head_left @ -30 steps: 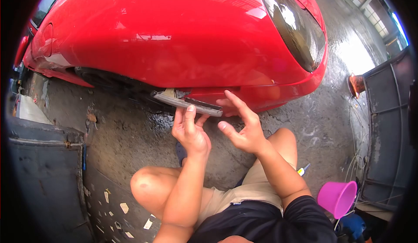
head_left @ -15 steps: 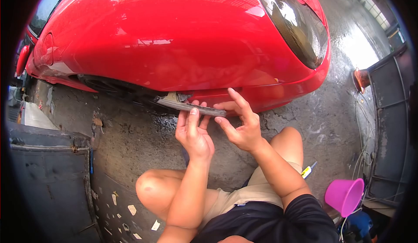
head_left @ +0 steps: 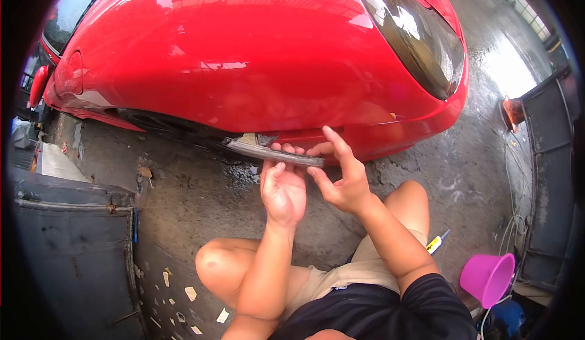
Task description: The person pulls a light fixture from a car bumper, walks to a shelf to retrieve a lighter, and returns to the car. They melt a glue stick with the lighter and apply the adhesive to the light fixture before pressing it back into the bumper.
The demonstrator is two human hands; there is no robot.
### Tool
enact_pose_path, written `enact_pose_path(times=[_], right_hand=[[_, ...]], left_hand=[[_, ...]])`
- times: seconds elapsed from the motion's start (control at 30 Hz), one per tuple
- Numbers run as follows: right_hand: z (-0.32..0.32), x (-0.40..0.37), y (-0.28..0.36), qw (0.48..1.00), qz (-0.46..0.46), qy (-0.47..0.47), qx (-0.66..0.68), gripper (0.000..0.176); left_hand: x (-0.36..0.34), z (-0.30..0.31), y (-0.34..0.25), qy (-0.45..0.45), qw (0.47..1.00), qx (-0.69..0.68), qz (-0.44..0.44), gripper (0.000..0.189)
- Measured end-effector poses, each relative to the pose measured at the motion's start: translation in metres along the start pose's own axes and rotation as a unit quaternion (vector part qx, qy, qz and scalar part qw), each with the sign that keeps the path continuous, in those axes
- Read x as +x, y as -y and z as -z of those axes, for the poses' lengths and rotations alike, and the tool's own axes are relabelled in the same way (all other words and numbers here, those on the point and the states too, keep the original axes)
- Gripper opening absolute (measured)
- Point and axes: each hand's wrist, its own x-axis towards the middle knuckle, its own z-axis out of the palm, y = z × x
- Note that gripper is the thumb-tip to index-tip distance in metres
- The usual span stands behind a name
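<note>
A long, narrow, slightly curved grey trim strip (head_left: 257, 151) lies across both hands, with a pale beige patch near its left end. My left hand (head_left: 285, 195), palm up, supports it around the middle, fingers curled behind and thumb low by its near edge. At the strip's right end, my right hand (head_left: 346, 180) grips between thumb and bent fingers while one finger points upward. Just beyond stands a red car (head_left: 256, 78), its lower side and a dark wheel (head_left: 173, 125) close behind the strip.
On the wet concrete floor (head_left: 183, 206), paper scraps (head_left: 191, 293) are scattered at lower left. A yellow-labelled tube (head_left: 434, 244) lies right of my leg, near a pink bucket (head_left: 485, 279) and cables. Dark metal panels (head_left: 73, 242) stand on both sides.
My left hand has slid right along the strip, and its thumb has come down from the strip's face to the near edge. My right hand stays at the right end.
</note>
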Motion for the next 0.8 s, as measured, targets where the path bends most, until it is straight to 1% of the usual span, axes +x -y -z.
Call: enact_pose_path(times=[0.1, 0.17, 0.23, 0.37, 0.47, 0.53, 0.63, 0.77, 0.8], right_hand=[[0.005, 0.011, 0.009, 0.98, 0.107, 0.022, -0.165, 0.072], [0.003, 0.017, 0.011, 0.977, 0.138, 0.032, -0.162, 0.068], [0.001, 0.022, 0.01, 0.968, 0.179, 0.057, -0.165, 0.068], [-0.008, 0.029, 0.017, 0.966, 0.175, 0.076, -0.175, 0.067], [-0.014, 0.031, 0.015, 0.965, 0.168, 0.087, -0.182, 0.067], [-0.015, 0.032, 0.018, 0.964, 0.148, 0.106, -0.194, 0.066], [-0.014, 0.038, 0.024, 0.955, 0.159, 0.105, -0.228, 0.063], [-0.011, 0.043, 0.036, 0.943, 0.122, 0.144, -0.275, 0.061], [-0.011, 0.044, 0.04, 0.938, 0.111, 0.161, -0.286, 0.061]], left_hand=[[0.001, 0.003, 0.002, 0.009, 1.0, -0.003, -0.004, 0.041], [0.0, 0.004, 0.001, 0.018, 1.0, -0.013, -0.007, 0.04], [-0.001, 0.006, 0.001, 0.006, 1.0, 0.019, -0.004, 0.04], [-0.002, 0.0, -0.002, -0.016, 0.998, 0.064, 0.006, 0.042], [-0.003, -0.008, -0.003, -0.034, 0.996, 0.08, -0.015, 0.045], [-0.003, -0.003, -0.004, -0.035, 0.996, 0.078, -0.007, 0.045], [-0.003, -0.004, -0.005, -0.029, 0.996, 0.079, -0.01, 0.046], [-0.004, -0.008, -0.005, -0.041, 0.996, 0.075, -0.014, 0.045], [-0.004, -0.005, -0.007, -0.024, 0.997, 0.075, -0.008, 0.044]])
